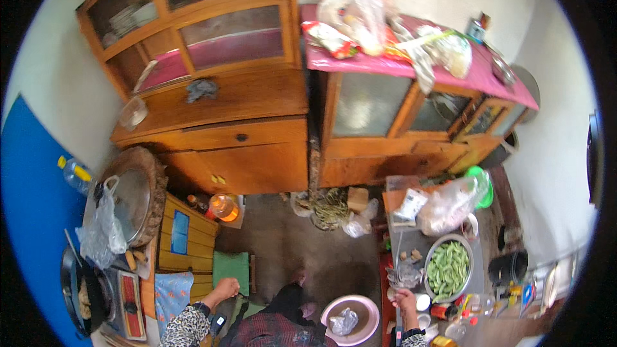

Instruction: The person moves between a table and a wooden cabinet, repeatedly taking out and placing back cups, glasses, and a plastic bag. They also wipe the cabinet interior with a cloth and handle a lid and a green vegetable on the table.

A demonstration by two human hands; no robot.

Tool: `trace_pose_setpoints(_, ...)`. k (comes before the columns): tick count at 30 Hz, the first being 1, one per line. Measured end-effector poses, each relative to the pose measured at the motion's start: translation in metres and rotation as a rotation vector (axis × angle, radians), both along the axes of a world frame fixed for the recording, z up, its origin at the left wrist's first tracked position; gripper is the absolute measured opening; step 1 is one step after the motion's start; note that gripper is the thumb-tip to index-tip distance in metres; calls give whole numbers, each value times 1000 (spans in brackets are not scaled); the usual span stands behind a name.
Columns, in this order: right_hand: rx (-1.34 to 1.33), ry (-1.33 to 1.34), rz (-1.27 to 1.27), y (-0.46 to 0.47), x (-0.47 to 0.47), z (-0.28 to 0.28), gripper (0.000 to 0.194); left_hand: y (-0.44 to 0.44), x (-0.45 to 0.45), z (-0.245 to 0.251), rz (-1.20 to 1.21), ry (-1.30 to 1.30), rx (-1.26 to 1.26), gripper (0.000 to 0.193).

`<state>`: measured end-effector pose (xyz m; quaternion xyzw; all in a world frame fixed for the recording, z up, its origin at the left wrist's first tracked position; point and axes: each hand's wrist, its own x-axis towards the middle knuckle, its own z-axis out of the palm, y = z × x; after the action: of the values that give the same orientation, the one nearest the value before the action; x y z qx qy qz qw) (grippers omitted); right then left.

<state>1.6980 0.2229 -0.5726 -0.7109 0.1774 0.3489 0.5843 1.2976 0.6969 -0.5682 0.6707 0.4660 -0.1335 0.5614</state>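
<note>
My left hand (227,288) is curled into a loose fist over a green-topped stool (230,270), with nothing visible in it. On the right, my right hand (406,300) is at the near edge of the grey-topped table (475,277). Its fingertips pinch a small pale object (391,293), too blurred to name. Just beyond lies a crumpled grey plastic bag (404,274). A large bowl of green bean pods (448,270) stands beside it. White cups (422,302) and seasoning jars (443,310) are close to my right wrist.
On the floor between my hands sits a pink basin (328,320) holding a plastic bag (343,322). To the left are a black wok (72,294) on a gas stove (130,306) and a lidded pot (130,202). Ahead stand wooden cabinets (260,168), with an oil bottle (224,208) nearby.
</note>
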Motion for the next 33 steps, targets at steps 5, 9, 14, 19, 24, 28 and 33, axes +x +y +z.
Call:
trace_pose_setpoints(5, -105, 126, 344, 87, 18, -3, 22, -2, -35, -10, 323, -92, -42, 13)
trace_pose_setpoints(9, -21, 93, 440, 174, 42, 16, 22, 14, -23, -10, 364, -132, -39, 21)
trace_pose_setpoints(14, 48, 36, 602, 286, 65, 66, 20, 63, 19, 4, 275, -267, 67, 30)
trace_pose_setpoints(19, 74, -193, 783, 385, 78, 112, 18, 146, 76, 36, 285, -360, 216, 23)
trace_pose_setpoints(24, 203, -386, 960, 483, 80, 154, 18, 217, 122, 68, 318, -513, 398, 17)
trace_pose_setpoints(28, 282, -405, 1058, 559, 69, 178, 17, 243, 147, 93, 375, -604, 500, 14)
trace_pose_setpoints(33, 428, -554, 1300, 647, 76, 189, 19, 270, 155, 127, 438, -557, 596, 16)
